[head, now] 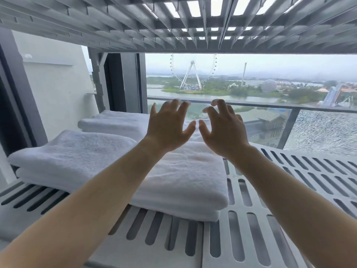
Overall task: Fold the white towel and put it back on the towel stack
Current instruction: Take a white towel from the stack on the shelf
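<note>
Slotted grey shelf (251,229) panels stand before a high window, and both bare arms reach in over them. The left hand (170,126) and right hand (222,128) hover side by side, thumbs nearly meeting, fingers spread and bent at the tips, with nothing in either. Directly beneath and nearer the person lies the white towel (116,157), folded, as the top layer of the towel stack (96,182), its long axis running left to right across the shelf. The left hand hangs above the stack's far edge and looks the nearer; the right is over the stack's far right corner. Behind the stack sits a second pile (114,122) of white towels.
</note>
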